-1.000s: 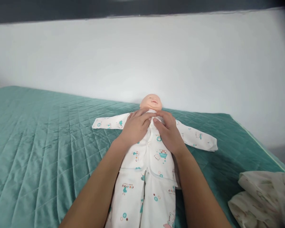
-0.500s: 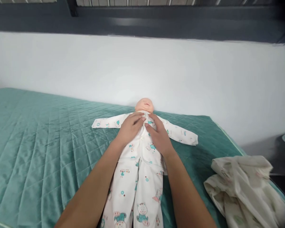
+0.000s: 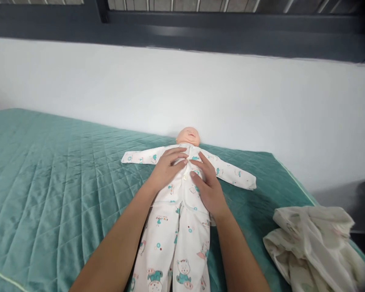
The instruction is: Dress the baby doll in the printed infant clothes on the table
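A baby doll (image 3: 189,136) lies on its back on the bed, dressed in a white printed sleepsuit (image 3: 176,227) with sleeves spread out to both sides. My left hand (image 3: 167,168) rests flat on the left side of the doll's chest, fingers stretched toward the button line. My right hand (image 3: 207,186) lies flat on the right side of the chest, fingers pointing up toward the collar. The fingertips of both hands nearly meet over a small button on the front placket.
The bed has a teal quilted cover (image 3: 48,170). A crumpled cream printed cloth (image 3: 316,239) lies at the right edge. A white wall (image 3: 231,93) rises just behind the doll's head, with a dark window frame (image 3: 200,28) above.
Both hands have slid a little down the doll's chest from the collar toward the middle button. The view has shifted slightly.
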{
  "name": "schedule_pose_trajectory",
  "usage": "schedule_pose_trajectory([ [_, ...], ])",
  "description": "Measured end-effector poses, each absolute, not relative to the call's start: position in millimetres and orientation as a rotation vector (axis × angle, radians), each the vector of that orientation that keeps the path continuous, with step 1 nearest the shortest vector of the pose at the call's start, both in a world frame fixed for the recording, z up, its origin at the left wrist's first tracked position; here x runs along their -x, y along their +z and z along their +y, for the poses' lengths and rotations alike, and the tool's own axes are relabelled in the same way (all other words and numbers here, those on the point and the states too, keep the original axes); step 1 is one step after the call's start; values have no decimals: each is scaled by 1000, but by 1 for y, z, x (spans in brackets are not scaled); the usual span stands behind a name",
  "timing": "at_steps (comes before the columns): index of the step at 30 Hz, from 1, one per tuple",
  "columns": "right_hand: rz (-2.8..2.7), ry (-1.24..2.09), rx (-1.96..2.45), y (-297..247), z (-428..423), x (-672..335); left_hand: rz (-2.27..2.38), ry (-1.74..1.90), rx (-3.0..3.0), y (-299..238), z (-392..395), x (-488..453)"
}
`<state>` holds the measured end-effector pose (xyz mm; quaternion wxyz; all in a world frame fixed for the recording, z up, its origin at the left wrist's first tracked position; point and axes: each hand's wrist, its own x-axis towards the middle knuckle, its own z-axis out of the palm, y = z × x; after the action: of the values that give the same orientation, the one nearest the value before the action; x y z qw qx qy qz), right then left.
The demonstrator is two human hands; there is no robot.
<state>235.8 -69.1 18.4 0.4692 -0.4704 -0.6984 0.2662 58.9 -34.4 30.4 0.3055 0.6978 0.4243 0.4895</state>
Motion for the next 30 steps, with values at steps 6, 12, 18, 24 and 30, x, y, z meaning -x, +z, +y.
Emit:
schedule_pose_trajectory([
  [6,-1709,607,1166,18,-72,-235,1178,1249,-1812,35,-38,-60],
  [12,-1810,464,1182,19,-75,-230,1178,1240,-1833,38,-37,-61],
  [18,-1802,483,1209,21,-78,-227,1184,1257,-1856,40,-38,-62],
  [24,-1740,489,1237,22,-79,-225,1242,1236,-1942,42,-38,-65],
  [30,-1676,541,1237,23,-80,-223,1286,1265,-2025,41,-38,-67],
])
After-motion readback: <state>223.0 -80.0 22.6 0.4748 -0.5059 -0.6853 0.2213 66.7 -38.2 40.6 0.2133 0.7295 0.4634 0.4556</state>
